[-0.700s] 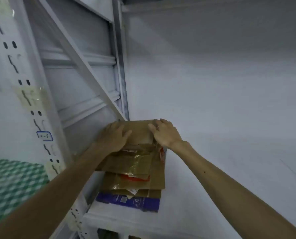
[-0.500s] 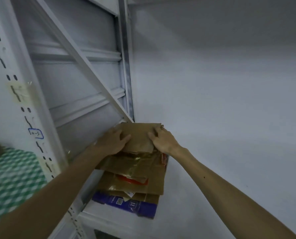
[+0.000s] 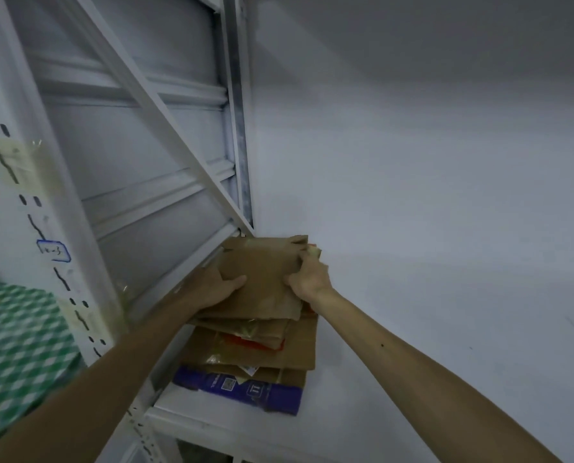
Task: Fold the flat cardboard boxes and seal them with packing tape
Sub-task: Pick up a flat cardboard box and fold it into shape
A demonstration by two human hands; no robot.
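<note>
white metal shelf [image 3: 218, 426] bearing a stack of flat cardboard boxes [image 3: 278, 355]
left hand [image 3: 215, 289] and right hand [image 3: 309, 279] gripped the top box [image 3: 262, 272] by its edges; nothing was folded or taped yet

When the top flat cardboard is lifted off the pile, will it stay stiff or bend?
Likely light and fairly stiff: the top cardboard is a thin, flat sheet. Its ragged near edge looks worn, so it may sag there.

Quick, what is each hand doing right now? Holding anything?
Left hand: grips the left edge of the top flat cardboard box.
Right hand: grips that box's right edge.
</note>
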